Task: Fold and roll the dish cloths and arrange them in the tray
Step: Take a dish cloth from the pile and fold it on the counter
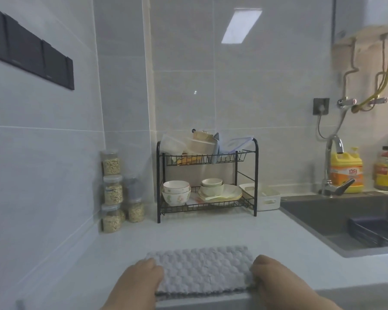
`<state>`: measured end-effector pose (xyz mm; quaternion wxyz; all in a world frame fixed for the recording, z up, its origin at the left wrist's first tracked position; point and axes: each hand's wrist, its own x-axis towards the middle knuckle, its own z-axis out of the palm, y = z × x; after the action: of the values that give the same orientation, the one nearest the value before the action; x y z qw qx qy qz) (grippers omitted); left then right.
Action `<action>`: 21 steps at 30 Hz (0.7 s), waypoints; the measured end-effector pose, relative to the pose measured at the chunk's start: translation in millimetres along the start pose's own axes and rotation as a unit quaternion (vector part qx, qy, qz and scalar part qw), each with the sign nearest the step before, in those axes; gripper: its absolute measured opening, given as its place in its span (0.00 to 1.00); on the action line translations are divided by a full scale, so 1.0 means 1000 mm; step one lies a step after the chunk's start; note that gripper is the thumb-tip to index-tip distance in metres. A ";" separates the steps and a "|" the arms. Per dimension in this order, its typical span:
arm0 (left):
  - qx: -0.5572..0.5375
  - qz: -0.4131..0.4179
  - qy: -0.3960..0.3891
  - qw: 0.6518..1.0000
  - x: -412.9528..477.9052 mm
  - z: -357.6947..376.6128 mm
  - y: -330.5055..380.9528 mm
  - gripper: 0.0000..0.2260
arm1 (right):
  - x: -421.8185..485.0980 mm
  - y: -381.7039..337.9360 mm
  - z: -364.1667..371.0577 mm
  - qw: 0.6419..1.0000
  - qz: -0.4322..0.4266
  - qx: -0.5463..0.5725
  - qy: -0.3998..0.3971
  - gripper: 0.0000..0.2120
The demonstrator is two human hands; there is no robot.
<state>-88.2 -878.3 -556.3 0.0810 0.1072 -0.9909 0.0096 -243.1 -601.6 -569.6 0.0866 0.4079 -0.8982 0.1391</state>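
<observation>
right at the near edge of the pale grey countertop [211, 233], both hands are on the job. the left hand [139, 280] has its fingers curled over the left end of the grey bobbly-textured dish cloth [202, 269]. the right hand [276, 278] is curled the same way on the right end, knuckles up, so each one is clamped on the fabric. the cloth lies flat as a wide strip between them, its near edge at the counter's front lip. further back on the left, against the wall, clear plastic jars of grain [112, 191] stand stacked. in the middle, a black two-tier wire dish rack [202, 158] holds bowls and plates below and containers above. just beside it on the right sits the white plastic tray with a cut-out handle [270, 200], well apart from the cloth. off to the right are the dark sink [311, 211], a chrome tap [333, 153] and, at the far wall, a yellow detergent bottle [347, 168].
</observation>
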 end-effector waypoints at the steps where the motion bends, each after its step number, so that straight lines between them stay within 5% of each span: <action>1: -0.015 0.002 -0.004 1.000 0.000 -0.003 -0.002 0.11 | 0.000 0.001 -0.001 1.000 -0.005 -0.001 0.006 0.09; 4: -0.139 -0.007 0.006 0.990 0.006 -0.010 -0.005 0.04 | 0.009 -0.008 -0.007 0.999 -0.009 -0.016 0.044 0.14; 7: -0.267 -0.020 0.006 0.964 0.022 -0.006 0.004 0.10 | 0.032 -0.021 -0.005 1.000 0.003 0.003 0.007 0.21; 13: -0.037 0.017 -0.147 0.988 0.039 0.025 0.010 0.45 | 0.046 -0.024 0.024 0.988 -0.014 -0.059 -0.140 0.41; 16: -0.033 0.037 -0.126 0.991 0.041 0.033 0.000 0.43 | 0.045 -0.019 0.028 0.989 -0.013 -0.052 -0.140 0.46; 21: -0.036 0.035 -0.106 0.993 0.063 0.041 -0.009 0.41 | 0.065 -0.012 0.034 0.988 0.027 -0.055 -0.139 0.35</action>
<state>-153.3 -902.1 -586.0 -0.0212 0.0701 -0.9967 -0.0343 -278.2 -666.4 -582.0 -0.0204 0.3939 -0.9183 0.0337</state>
